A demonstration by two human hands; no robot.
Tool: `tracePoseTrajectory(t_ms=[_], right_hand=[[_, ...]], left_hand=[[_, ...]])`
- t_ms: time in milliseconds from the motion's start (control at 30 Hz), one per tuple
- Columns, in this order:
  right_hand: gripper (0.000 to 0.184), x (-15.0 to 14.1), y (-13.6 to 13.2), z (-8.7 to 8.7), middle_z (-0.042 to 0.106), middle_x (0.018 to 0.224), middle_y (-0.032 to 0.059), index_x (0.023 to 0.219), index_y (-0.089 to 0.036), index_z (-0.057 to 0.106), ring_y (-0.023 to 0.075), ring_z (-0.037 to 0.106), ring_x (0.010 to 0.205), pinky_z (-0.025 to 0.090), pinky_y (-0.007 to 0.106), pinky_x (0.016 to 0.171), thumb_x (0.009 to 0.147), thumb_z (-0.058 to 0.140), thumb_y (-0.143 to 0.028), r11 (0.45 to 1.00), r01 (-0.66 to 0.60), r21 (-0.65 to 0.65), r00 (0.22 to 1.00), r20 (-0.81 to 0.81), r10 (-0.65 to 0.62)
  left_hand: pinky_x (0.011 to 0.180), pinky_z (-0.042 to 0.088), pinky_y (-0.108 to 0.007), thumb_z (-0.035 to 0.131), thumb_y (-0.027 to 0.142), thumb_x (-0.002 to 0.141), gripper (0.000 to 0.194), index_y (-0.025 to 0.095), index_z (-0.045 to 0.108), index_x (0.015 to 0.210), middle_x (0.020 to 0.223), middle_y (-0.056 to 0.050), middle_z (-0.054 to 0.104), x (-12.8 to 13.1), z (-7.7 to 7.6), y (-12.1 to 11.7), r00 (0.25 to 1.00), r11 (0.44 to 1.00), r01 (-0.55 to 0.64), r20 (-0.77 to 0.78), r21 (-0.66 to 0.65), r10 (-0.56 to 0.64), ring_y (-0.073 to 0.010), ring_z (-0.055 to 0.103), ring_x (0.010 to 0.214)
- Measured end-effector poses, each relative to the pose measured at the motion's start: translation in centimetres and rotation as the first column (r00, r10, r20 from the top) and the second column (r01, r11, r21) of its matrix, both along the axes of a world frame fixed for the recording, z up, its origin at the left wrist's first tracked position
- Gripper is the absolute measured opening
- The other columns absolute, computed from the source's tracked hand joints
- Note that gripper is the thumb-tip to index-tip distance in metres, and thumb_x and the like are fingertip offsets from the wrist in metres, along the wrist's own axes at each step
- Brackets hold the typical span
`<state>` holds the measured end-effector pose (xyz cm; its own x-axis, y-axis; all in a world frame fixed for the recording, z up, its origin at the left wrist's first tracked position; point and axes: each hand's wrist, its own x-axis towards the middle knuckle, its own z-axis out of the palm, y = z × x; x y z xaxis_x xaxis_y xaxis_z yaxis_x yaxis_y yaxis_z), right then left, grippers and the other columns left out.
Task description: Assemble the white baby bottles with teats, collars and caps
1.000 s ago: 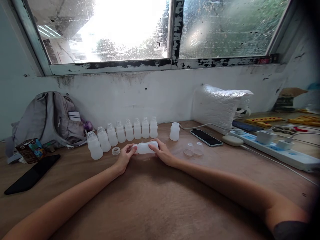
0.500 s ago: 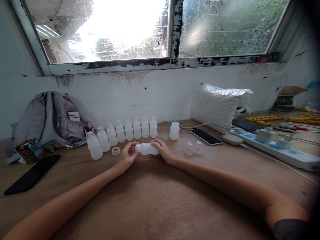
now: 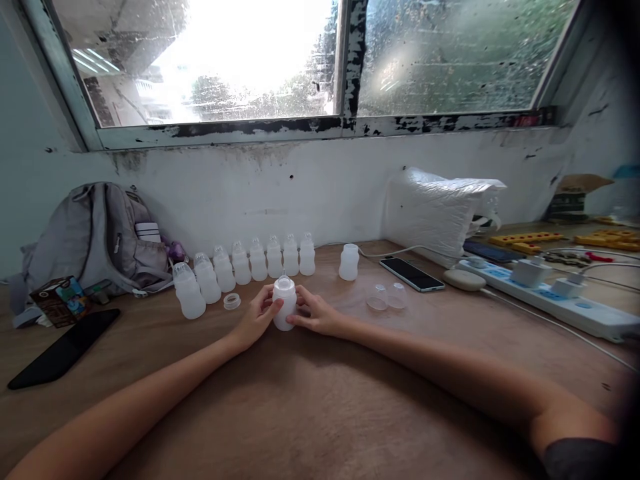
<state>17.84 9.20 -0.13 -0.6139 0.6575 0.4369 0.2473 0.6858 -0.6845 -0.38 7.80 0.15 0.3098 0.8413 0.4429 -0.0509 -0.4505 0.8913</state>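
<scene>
A frosted white baby bottle (image 3: 285, 307) stands upright on the table before me, with a ring and a nipple-like tip on top. My left hand (image 3: 260, 317) is closed round its left side, the thumb across the front. From the right, my right hand (image 3: 316, 313) grips the lower part, its thumb against the front and its fingers partly hidden behind. Left of my left hand lies a white ring (image 3: 231, 301). Two clear dome caps (image 3: 387, 297) rest to the right of my right hand. An uncapped bottle (image 3: 349, 261) stands farther back.
Several capped bottles (image 3: 241, 265) form a row along the back left. A grey backpack (image 3: 107, 247), a small box (image 3: 63, 302) and a black flat slab (image 3: 65, 350) lie left. On the right are a phone (image 3: 412, 273), a silver padded bag (image 3: 433, 213) and a power strip (image 3: 550, 293).
The bottle has turned from lying sideways between my hands to standing upright on the table. My right hand has shifted from its base end to its right side.
</scene>
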Motion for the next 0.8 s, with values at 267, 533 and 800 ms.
tracePoseTrajectory(t_ms=[267, 533, 800], right_hand=[[0.035, 0.2, 0.1, -0.2, 0.058, 0.102, 0.0087, 0.104, -0.019, 0.046, 0.0202, 0.055, 0.093, 0.043, 0.032, 0.078, 0.076, 0.056, -0.037, 0.972, 0.094, 0.215, 0.990, 0.082, -0.114], [0.020, 9.1, 1.4, 7.0, 0.063, 0.083, 0.0090, 0.082, -0.018, 0.062, 0.0225, 0.055, 0.082, 0.036, 0.037, 0.077, 0.081, 0.045, -0.027, 0.832, 0.166, 0.529, 0.658, 0.569, -0.493], [0.029, 14.7, 1.6, 7.6, 0.063, 0.095, 0.0078, 0.097, -0.022, 0.061, 0.0270, 0.052, 0.097, 0.030, 0.044, 0.086, 0.069, 0.055, -0.023, 0.906, 0.292, 0.307, 0.428, 0.805, -0.411]], left_hand=[[0.082, 0.041, -0.028, 0.049, 0.036, 0.081, 0.032, 0.019, 0.053, 0.107, 0.106, -0.007, 0.055, -0.2, -0.2, 0.0, 0.992, 0.995, -0.074, -0.102, 0.062, 0.080, -0.0205, 0.052, 0.097], [0.084, 0.040, -0.030, 0.044, 0.041, 0.084, 0.036, 0.018, 0.049, 0.111, 0.110, -0.007, 0.053, -0.4, -0.3, 0.1, 0.977, 0.993, -0.067, -0.198, 0.095, 0.085, -0.0209, 0.049, 0.100], [0.082, 0.041, -0.029, 0.045, 0.043, 0.083, 0.037, 0.018, 0.048, 0.110, 0.106, -0.006, 0.055, -0.4, -0.4, 0.2, 0.980, 0.996, -0.053, -0.186, 0.070, 0.066, -0.0194, 0.051, 0.095]])
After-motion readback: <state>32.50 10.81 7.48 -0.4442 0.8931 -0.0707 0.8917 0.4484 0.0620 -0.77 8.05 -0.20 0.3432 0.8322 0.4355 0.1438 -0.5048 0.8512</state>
